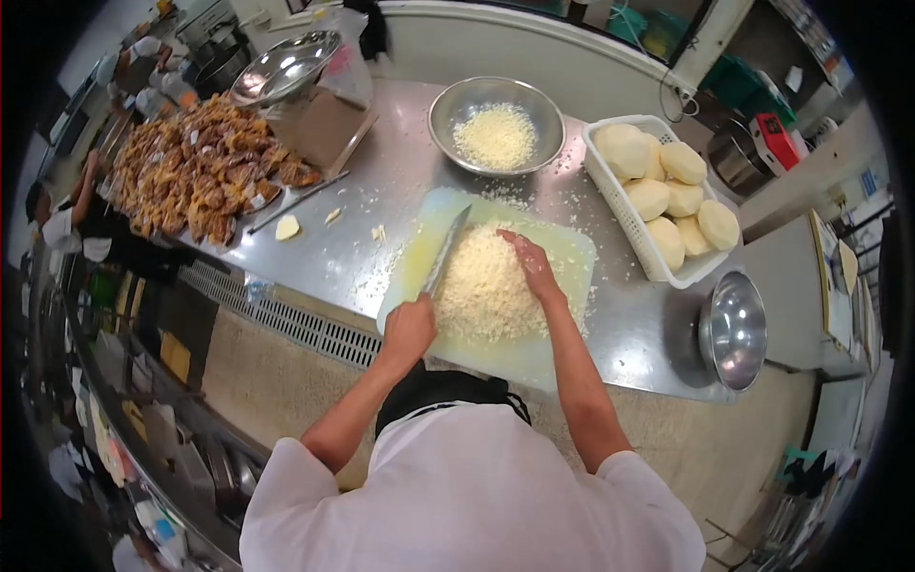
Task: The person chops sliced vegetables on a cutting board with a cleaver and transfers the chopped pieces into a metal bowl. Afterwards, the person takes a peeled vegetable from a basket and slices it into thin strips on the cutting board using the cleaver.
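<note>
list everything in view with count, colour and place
brushed steel table: one, silver, centre
translucent plastic cutting board: one, pale green, near edge
finely chopped food pile: one, pale yellow, on board
long metal knife: one, silver, left of pile
round steel bowls: three, silver, right, far centre, far left
slatted plastic basket: one, white, far right
rounded peeled pieces: at least eight, pale yellow, in basket
glossy food heap: one, brown, left
thin metal rod: one, grey, beside heap
co-workers: several, white tops, far left
left hand: one, bare, gripping knife
right hand: one, bare, against pile
</note>
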`<act>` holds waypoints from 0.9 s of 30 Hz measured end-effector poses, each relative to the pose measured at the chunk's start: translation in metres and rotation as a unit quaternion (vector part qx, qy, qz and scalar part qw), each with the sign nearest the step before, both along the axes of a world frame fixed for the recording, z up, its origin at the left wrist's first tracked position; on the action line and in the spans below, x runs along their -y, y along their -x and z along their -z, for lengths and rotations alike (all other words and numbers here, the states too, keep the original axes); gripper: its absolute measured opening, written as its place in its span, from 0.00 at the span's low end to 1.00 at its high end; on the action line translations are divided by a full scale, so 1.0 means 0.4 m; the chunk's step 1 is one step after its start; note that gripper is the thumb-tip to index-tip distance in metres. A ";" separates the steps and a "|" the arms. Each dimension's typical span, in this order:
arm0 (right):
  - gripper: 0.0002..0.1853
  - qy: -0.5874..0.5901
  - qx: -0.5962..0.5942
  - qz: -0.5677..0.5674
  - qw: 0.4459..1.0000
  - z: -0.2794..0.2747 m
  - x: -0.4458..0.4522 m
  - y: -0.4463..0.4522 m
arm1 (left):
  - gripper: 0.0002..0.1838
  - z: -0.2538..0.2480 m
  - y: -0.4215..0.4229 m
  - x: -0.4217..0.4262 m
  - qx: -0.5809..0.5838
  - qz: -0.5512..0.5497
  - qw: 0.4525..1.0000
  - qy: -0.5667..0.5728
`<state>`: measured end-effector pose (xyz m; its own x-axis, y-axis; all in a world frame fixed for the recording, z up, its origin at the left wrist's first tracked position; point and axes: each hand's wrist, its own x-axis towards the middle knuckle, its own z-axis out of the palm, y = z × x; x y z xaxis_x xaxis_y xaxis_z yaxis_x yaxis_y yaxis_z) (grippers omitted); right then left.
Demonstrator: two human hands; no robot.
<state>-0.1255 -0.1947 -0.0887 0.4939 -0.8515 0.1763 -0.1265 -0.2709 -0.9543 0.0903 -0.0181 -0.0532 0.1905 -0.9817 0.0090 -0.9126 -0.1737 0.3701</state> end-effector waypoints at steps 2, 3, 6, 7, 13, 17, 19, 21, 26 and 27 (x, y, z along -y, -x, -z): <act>0.28 -0.023 0.004 -0.045 0.999 -0.023 -0.016 -0.001 | 0.09 -0.035 0.001 -0.008 -0.024 -0.005 1.000 0.002; 0.28 0.019 0.014 -0.045 0.999 -0.041 -0.026 0.006 | 0.10 -0.057 -0.019 -0.023 -0.083 -0.024 0.995 0.050; 0.27 0.074 0.036 -0.041 0.996 -0.099 -0.055 0.027 | 0.11 -0.002 -0.097 -0.114 -0.190 -0.090 0.974 0.085; 0.29 0.097 0.032 -0.018 0.995 -0.102 -0.061 0.033 | 0.12 0.010 -0.098 -0.149 -0.243 -0.130 0.959 0.073; 0.28 0.135 0.025 0.049 0.989 -0.100 -0.109 0.009 | 0.08 0.089 0.031 -0.274 -0.585 -0.303 0.751 0.039; 0.21 0.169 -0.001 0.079 0.982 -0.057 -0.129 -0.051 | 0.05 0.114 0.172 -0.142 -0.622 -0.264 0.737 0.019; 0.20 0.188 -0.017 0.099 0.977 -0.035 -0.119 -0.074 | 0.04 0.124 0.198 -0.072 -0.627 -0.233 0.743 0.006; 0.21 0.156 -0.009 0.136 0.978 -0.029 -0.115 -0.083 | 0.04 0.099 0.196 -0.031 -0.644 -0.196 0.739 -0.023; 0.26 0.035 0.057 0.206 0.976 -0.048 -0.143 -0.103 | 0.04 0.004 0.123 -0.024 -0.653 -0.144 0.739 -0.085; 0.25 0.020 0.076 0.236 0.969 -0.065 -0.156 -0.116 | 0.04 -0.006 0.107 -0.026 -0.652 -0.137 0.739 -0.101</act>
<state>-0.0791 -0.1323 -0.0626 0.0171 -0.9671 0.2539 -0.1048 -0.2543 -0.9614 0.0476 -0.0077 -0.0509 0.1008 -0.8608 -0.4988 0.2763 -0.4574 0.8452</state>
